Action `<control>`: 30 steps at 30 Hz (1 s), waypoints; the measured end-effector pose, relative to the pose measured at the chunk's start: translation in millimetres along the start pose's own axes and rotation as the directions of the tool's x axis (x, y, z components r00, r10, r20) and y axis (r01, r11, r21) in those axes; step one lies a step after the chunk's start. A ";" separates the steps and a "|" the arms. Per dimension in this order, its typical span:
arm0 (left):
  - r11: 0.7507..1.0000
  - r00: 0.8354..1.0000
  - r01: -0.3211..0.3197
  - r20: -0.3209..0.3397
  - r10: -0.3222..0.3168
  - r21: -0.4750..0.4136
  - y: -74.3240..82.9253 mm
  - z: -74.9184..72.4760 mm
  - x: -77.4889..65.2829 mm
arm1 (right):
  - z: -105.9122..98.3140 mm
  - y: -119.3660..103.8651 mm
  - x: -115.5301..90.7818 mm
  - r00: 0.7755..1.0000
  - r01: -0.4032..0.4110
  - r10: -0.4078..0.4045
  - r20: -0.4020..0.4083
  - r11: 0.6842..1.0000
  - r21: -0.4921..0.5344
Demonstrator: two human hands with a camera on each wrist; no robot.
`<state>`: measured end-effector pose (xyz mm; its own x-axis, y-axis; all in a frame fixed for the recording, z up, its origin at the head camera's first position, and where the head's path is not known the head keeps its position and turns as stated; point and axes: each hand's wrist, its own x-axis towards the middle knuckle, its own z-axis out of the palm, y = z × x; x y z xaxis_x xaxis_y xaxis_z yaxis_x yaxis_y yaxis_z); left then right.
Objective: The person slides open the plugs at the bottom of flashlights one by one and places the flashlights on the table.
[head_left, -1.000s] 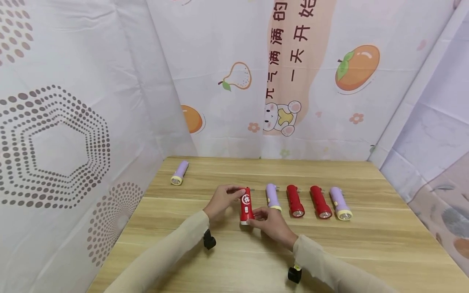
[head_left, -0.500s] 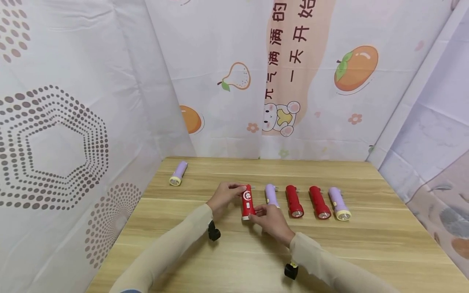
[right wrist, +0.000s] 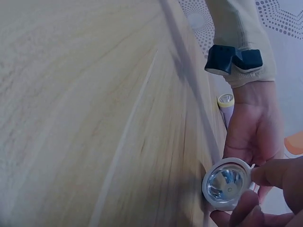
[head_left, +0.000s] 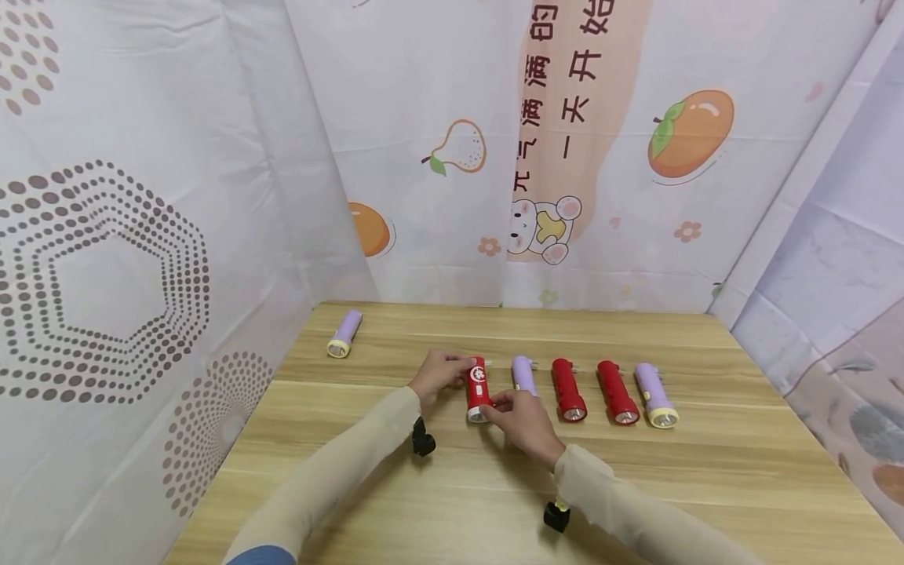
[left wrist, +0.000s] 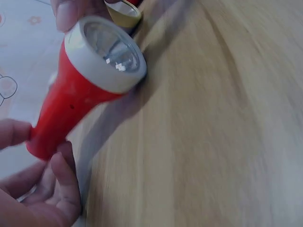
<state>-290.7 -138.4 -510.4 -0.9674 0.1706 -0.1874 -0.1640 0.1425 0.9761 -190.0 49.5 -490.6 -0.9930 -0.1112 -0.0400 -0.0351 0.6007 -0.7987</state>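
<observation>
A red flashlight point(head_left: 478, 384) with a white head and a flower mark spans both hands, lens end toward me. My left hand point(head_left: 439, 375) pinches its narrow tail between thumb and fingers; in the left wrist view the left hand point(left wrist: 42, 194) grips that end from below. My right hand point(head_left: 524, 424) pinches the white head from the right, and in the right wrist view its fingers point(right wrist: 277, 174) lie at the lens rim. Whether the flashlight rests on the table or sits just above it, I cannot tell. Right of it lies a purple flashlight point(head_left: 523, 374), its head partly hidden by my right hand.
Further right in the row lie a red flashlight point(head_left: 568, 390), another red flashlight point(head_left: 617, 392) and a purple flashlight point(head_left: 655, 395), lenses toward me. A lone purple flashlight point(head_left: 344, 333) lies at the back left of the wooden table point(head_left: 452, 502). Printed curtains point(head_left: 410, 212) stand behind.
The red flashlight has shifted slightly away from me and tilted, so its lens now shows from above. Both hands moved along with it; the left forearm swung a little right.
</observation>
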 end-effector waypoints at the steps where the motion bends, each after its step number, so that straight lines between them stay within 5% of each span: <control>1: 1.000 1.000 0.008 -0.009 -0.008 0.002 0.5 0.6 0.1 | 0.2 0.1 0.3 1.000 0.000 0.000 -0.002 1.000 0.001; 30: 0.982 0.998 0.064 -0.030 -0.059 0.180 10.1 8.6 2.3 | -4.6 3.4 6.8 0.995 -0.075 0.068 0.075 0.993 0.096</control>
<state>-292.9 -128.2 -501.9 -0.9612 0.1329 -0.2418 -0.1879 0.3262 0.9264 -197.4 54.4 -490.8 -0.9818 -0.1294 -0.1388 0.0502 0.5284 -0.8475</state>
